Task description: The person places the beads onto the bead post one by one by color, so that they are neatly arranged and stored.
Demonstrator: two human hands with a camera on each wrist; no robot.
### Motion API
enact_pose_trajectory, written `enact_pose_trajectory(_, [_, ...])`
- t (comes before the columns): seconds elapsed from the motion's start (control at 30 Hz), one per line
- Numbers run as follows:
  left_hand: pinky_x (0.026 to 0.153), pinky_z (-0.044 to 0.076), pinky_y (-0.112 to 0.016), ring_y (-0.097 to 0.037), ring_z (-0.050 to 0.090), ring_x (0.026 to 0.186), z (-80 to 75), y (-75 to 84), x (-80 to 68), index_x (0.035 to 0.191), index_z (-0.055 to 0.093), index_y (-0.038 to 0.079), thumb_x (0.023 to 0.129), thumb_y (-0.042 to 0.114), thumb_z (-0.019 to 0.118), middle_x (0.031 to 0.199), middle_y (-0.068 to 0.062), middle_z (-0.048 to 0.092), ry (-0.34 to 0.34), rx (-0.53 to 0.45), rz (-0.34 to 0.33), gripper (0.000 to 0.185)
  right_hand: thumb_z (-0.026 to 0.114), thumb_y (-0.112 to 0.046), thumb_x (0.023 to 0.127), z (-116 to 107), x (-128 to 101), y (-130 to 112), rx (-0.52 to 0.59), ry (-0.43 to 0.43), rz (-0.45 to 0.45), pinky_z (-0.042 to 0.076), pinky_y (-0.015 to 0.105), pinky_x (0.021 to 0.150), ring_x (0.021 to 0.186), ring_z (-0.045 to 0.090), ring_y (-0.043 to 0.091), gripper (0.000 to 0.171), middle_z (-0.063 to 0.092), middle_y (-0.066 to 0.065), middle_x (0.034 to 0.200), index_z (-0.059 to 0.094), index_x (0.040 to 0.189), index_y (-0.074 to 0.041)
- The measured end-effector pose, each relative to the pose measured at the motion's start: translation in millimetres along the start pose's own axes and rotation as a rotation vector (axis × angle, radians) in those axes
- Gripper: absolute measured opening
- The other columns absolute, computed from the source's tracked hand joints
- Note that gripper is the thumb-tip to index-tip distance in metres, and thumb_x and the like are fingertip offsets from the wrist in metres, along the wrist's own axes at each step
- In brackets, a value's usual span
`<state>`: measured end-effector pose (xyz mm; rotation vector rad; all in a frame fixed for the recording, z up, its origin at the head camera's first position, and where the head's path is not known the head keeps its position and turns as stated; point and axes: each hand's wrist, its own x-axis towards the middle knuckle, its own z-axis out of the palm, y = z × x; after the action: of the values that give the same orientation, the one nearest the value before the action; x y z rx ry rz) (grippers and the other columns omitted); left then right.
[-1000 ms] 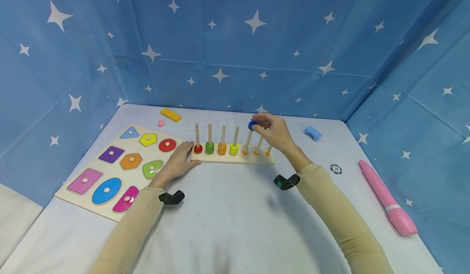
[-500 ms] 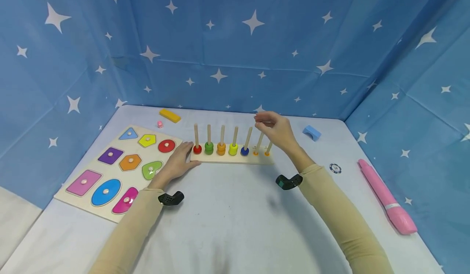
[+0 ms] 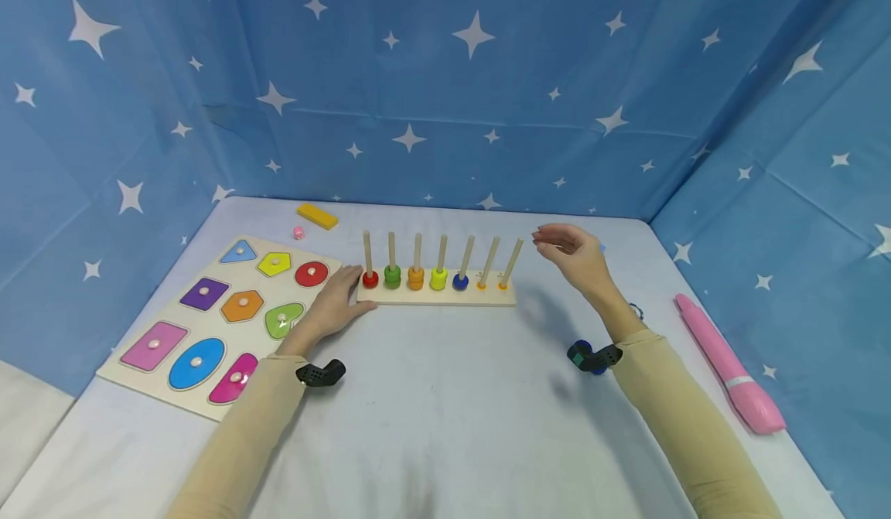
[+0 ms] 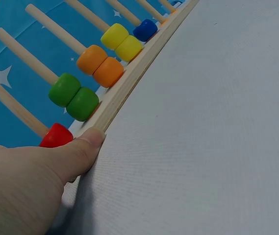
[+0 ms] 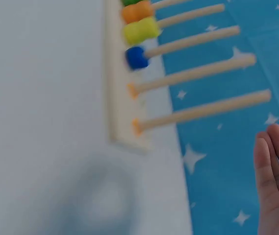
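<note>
A wooden peg board with several upright pegs lies at the middle of the table. From the left, its pegs carry one red bead, two green beads, two orange beads, two yellow beads and one blue bead. The last two pegs on the right bear no beads. My left hand grips the board's left end, thumb along the front edge. Just right of the last peg, my right hand is raised above the table, holding nothing, its fingers loosely bent.
A shape puzzle board lies left, partly under my left forearm. Behind it are a yellow block and a small pink piece. A pink folded umbrella-like object lies right. Something dark blue shows behind the right wrist's black camera.
The blue bead left my right hand at the top of the fifth peg and now sits at its base. My right hand has moved right, off the pegs; the left stays put.
</note>
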<state>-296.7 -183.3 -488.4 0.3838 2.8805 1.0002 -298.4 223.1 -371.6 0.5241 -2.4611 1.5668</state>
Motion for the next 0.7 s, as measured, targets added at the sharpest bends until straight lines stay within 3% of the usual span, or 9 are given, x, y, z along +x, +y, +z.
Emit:
enact_pose_trajectory(0.13, [0.114, 0.016, -0.049, -0.036, 0.013, 0.141, -0.2, -1.2, 1.1, 0.147, 0.027, -0.002, 0.087, 0.033, 0.068, 0.151, -0.022, 0.025, 0.003, 0.006, -0.003, 0.081, 0.061, -0.003, 0.09, -10.9, -15.6, 28.1, -0.009, -0.04, 0.011, 0.05, 0.018, 0.086, 0.102, 0.063, 0.025, 0.031, 0.061, 0.027, 0.114, 0.056, 0.119, 0.009])
enact_pose_trajectory(0.33, [0.114, 0.016, -0.049, -0.035, 0.013, 0.141, -0.9, -1.6, 2.7, 0.147, 0.026, 0.0, 0.087, 0.034, 0.069, 0.151, -0.021, 0.024, 0.006, 0.001, 0.001, 0.081, 0.06, -0.006, 0.092, -29.2, -45.2, 76.9, -0.006, -0.158, 0.047, 0.05, 0.016, 0.085, 0.101, 0.063, 0.016, 0.031, 0.061, 0.026, 0.114, 0.057, 0.12, 0.007])
enact_pose_trajectory(0.47, [0.114, 0.016, -0.05, -0.035, 0.013, 0.141, -1.8, -1.2, 3.2, 0.147, 0.027, -0.001, 0.086, 0.033, 0.07, 0.151, -0.021, 0.025, 0.005, 0.0, 0.006, 0.082, 0.059, -0.004, 0.093, -40.3, -66.5, 92.1, -0.034, -0.234, 0.062, 0.049, 0.015, 0.085, 0.101, 0.063, 0.021, 0.03, 0.062, 0.026, 0.111, 0.056, 0.119, 0.009])
enact_pose_trajectory(0.7, [0.114, 0.015, -0.05, -0.035, 0.012, 0.141, -0.9, -1.3, 2.5, 0.147, 0.026, 0.0, 0.087, 0.033, 0.069, 0.151, -0.02, 0.024, -0.007, -0.002, -0.012, 0.081, 0.061, -0.004, 0.091, -60.8, -96.6, 103.8, -0.081, -0.267, 0.096, 0.05, 0.014, 0.082, 0.097, 0.064, 0.02, 0.029, 0.064, 0.023, 0.109, 0.058, 0.117, 0.007])
